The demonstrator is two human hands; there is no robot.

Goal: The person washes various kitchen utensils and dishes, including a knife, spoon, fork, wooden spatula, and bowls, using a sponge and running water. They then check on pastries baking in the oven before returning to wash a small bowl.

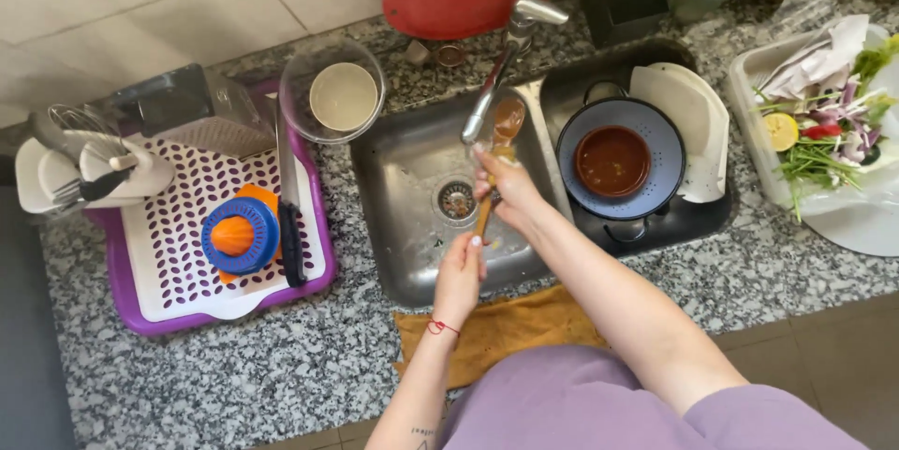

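Over the steel sink (403, 178) I hold a wooden spoon (485, 211) under the tap (510, 47). My left hand (459, 272) grips the lower end of its handle. My right hand (510, 192) is closed around the upper part near the bowl, right below the spout. The spoon's bowl is mostly hidden by my right fingers. The drain (456, 199) lies just left of both hands.
A blue colander (665, 146) holding a brown bowl (612, 162) sits in the right basin. A purple drying tray (131, 305) on the left carries an orange and blue juicer (239, 235), a knife (288, 216) and utensils. A yellow cloth (510, 328) lies on the granite counter (234, 366). A tray of vegetable scraps (824, 122) is at right.
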